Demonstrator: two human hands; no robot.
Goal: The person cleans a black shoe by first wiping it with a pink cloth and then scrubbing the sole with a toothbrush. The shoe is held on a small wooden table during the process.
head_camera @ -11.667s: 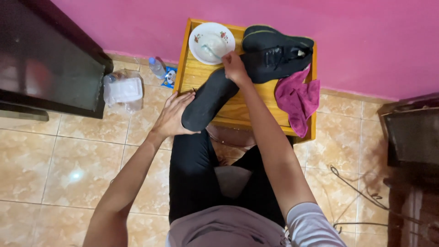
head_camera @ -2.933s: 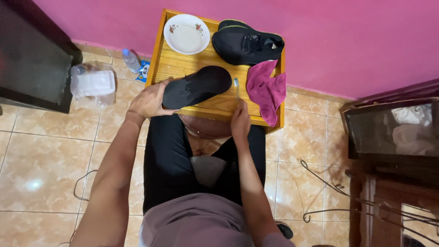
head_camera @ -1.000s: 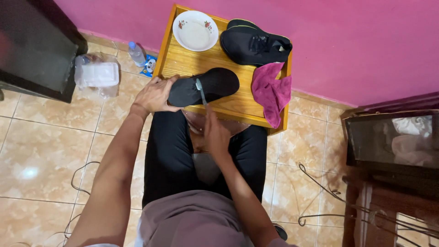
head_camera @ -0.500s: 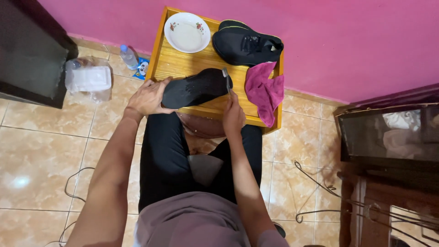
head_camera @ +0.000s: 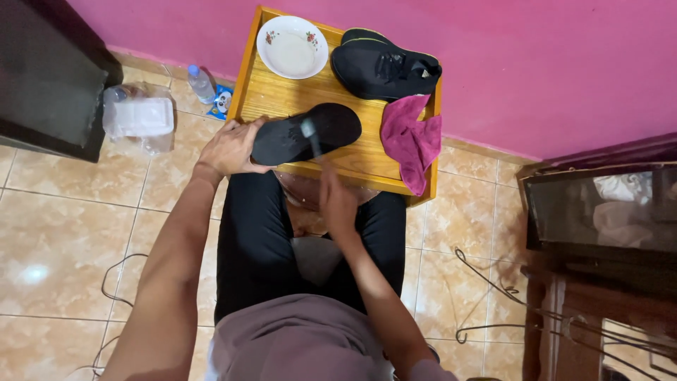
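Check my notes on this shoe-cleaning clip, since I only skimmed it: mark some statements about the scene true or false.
1. The left hand holds the black insole on the wooden table. True.
2. The right hand holds a small brush against the insole. True.
3. The white bowl sits on the floor. False: it is on the table's far left corner.
4. The magenta cloth covers the black shoe. False: it lies beside the shoe, draped over the table's edge.
5. A plastic bottle stands on the floor left of the table. True.

The black insole (head_camera: 307, 132) lay flat on the wooden tray, its heel end gripped at the tray's near left edge. A small brush (head_camera: 311, 136) rested bristles-down on its middle.
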